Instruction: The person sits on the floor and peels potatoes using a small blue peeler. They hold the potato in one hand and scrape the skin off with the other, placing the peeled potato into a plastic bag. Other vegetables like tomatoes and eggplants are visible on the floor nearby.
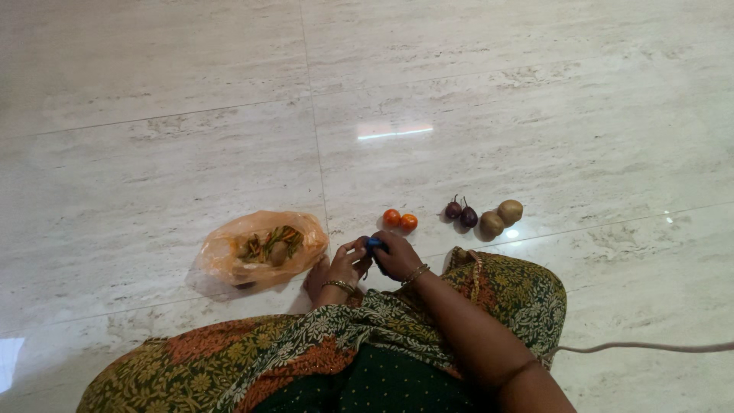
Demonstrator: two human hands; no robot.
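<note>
- Left of centre, an orange plastic bag lies open on the pale marble floor; green beans and a brownish round vegetable show inside. It bears no label that can be made out.
- Just right of the bag, low in the middle of the frame, the left hand with a bangle pinches a small blue object from the left side.
- The right hand closes over the same blue object from the right, so both hands grasp it together just above the person's lap; what the object is cannot be told.
- Judging by this, the step in hand is working the blue object between the fingers; the next move seems to call for a steady two-handed grip while it is opened or turned.
- Just above the hands sit two tomatoes, touching.
- Further right lie two small purple brinjals, then two potatoes.
- At the lower right a thin cord runs across the floor.
</note>
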